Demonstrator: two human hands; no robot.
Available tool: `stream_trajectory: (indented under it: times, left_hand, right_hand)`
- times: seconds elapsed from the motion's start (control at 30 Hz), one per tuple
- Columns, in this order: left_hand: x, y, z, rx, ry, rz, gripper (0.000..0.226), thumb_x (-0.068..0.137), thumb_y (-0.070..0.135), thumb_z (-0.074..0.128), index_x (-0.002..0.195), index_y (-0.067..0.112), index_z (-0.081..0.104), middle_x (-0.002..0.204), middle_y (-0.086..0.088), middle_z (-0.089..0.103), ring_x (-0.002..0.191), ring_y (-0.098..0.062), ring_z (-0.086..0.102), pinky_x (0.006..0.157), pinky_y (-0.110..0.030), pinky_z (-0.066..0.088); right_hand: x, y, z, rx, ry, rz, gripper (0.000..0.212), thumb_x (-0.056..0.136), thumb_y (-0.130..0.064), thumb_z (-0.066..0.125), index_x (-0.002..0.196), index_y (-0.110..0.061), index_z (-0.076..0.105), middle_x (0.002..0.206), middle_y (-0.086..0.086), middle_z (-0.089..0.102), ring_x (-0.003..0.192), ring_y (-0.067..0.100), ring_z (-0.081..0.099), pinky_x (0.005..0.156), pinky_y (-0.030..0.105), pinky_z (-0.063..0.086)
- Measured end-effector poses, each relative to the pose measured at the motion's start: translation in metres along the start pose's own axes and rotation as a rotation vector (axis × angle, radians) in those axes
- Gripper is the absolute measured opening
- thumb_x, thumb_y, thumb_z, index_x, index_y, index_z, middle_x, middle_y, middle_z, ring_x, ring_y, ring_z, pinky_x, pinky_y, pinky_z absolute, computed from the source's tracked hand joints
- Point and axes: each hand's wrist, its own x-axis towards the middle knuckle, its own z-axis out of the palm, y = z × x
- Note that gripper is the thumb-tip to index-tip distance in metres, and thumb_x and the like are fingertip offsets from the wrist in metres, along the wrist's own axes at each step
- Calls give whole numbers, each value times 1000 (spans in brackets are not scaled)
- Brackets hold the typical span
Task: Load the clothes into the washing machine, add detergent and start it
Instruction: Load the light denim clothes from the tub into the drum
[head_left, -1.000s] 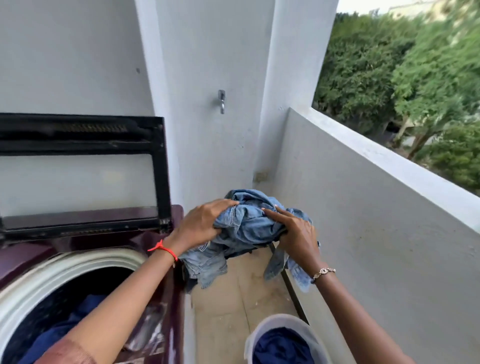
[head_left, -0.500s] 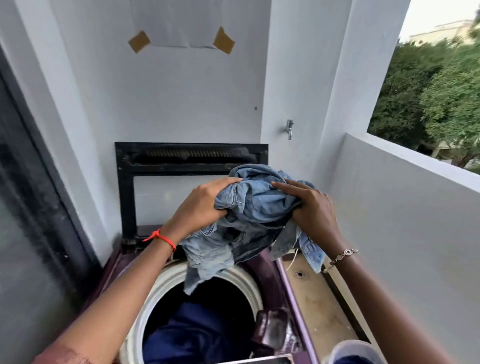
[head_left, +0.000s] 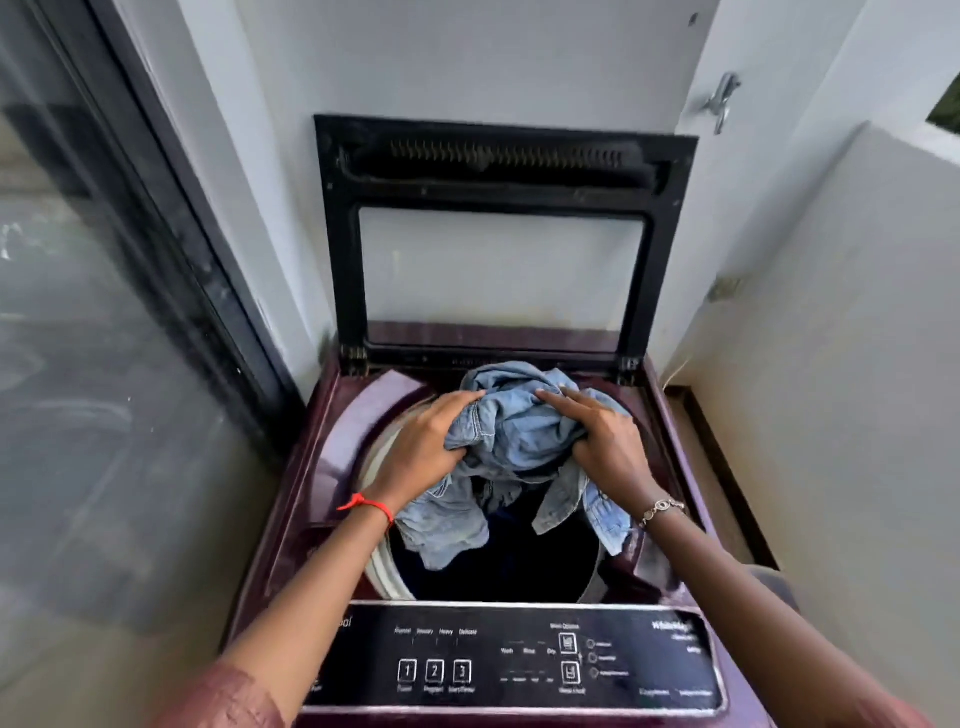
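A maroon top-loading washing machine (head_left: 322, 447) stands in front of me with its black-framed glass lid (head_left: 498, 239) raised against the wall. A bundled light-blue denim garment (head_left: 519, 431) sits over the drum opening, its ends hanging down into the dark tub. My left hand (head_left: 421, 447) grips the bundle's left side and my right hand (head_left: 602, 441) grips its right side. Dark clothing lies deep in the drum, barely visible. The black control panel (head_left: 519, 660) with numbered buttons runs along the near edge.
A glass sliding door (head_left: 104, 364) with a dark frame fills the left. A white parapet wall (head_left: 841, 364) rises on the right, with a narrow floor strip between it and the machine. A metal tap (head_left: 722, 98) is mounted on the wall at upper right.
Both hands carried the denim garment from the right of the machine to over the drum and lowered it to the opening. The view turned from the balcony wall down onto the machine.
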Motion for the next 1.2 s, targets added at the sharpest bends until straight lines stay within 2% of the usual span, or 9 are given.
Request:
stream_trajectory:
  times: [0.17,0.3,0.37,0.47,0.53,0.63,0.83,1.0,1.2]
  left_hand:
    - [-29,-45,39,65,-206,-193,74,75,-6,63,140,22,40,143,-3,44,133,-16,39,110,-20,27]
    - [-48,-67,57,153,-443,-252,76,78,-4,58,144,23,30,149,-1,32,138,-18,30,111,-20,22]
    - [-54,-74,64,203,-611,-275,84,79,0,62,147,22,18,153,-3,20,142,-24,20,114,-29,19]
    - [-60,-81,74,342,-997,-357,120,69,32,78,147,30,-13,157,0,-15,144,-28,-14,114,-53,-5]
    - [-62,-82,83,396,-1143,-344,129,65,49,78,143,31,-23,154,0,-26,140,-29,-25,109,-59,-15]
    - [-63,-84,92,403,-1167,-294,126,68,51,74,142,29,-25,153,-2,-29,137,-30,-31,109,-58,-18]
    - [-62,-89,93,476,-1157,-237,124,71,28,78,143,32,-23,150,2,-34,137,-28,-33,110,-57,-17]
    - [-59,-93,98,554,-1136,-159,117,75,13,75,145,34,-17,152,0,-32,138,-32,-29,116,-56,-1]
    - [-57,-106,112,684,-1109,-67,114,77,25,72,143,34,-20,150,-4,-34,139,-37,-26,115,-58,3]
  right_hand:
    - [-8,30,75,-14,-277,52,89,67,10,42,140,-40,32,150,4,33,127,32,45,90,38,45]
    - [-20,48,117,-95,-608,6,89,75,13,36,145,-38,15,156,4,16,134,37,31,102,49,39]
    - [-23,58,135,-104,-773,7,89,77,13,36,146,-38,10,158,4,8,140,37,21,109,49,32]
    - [-25,62,154,-141,-1022,0,90,83,-2,54,146,-38,0,158,5,0,143,34,12,113,49,25]
    - [-26,61,160,-187,-1148,2,95,81,-15,66,146,-37,0,158,5,0,144,28,12,115,45,24]
    - [-26,61,161,-242,-1223,2,98,78,-24,71,146,-39,2,158,4,1,143,27,16,114,46,25]
    - [-22,60,151,-244,-1217,-13,89,80,-26,67,145,-40,8,158,5,3,143,25,17,115,45,25]
    - [-24,59,140,-278,-1188,-53,86,83,-26,65,147,-34,7,158,5,1,143,29,14,115,46,23]
    - [-30,66,165,-262,-1169,-70,87,85,-23,64,146,-37,4,157,-6,-10,145,31,-1,115,51,21]
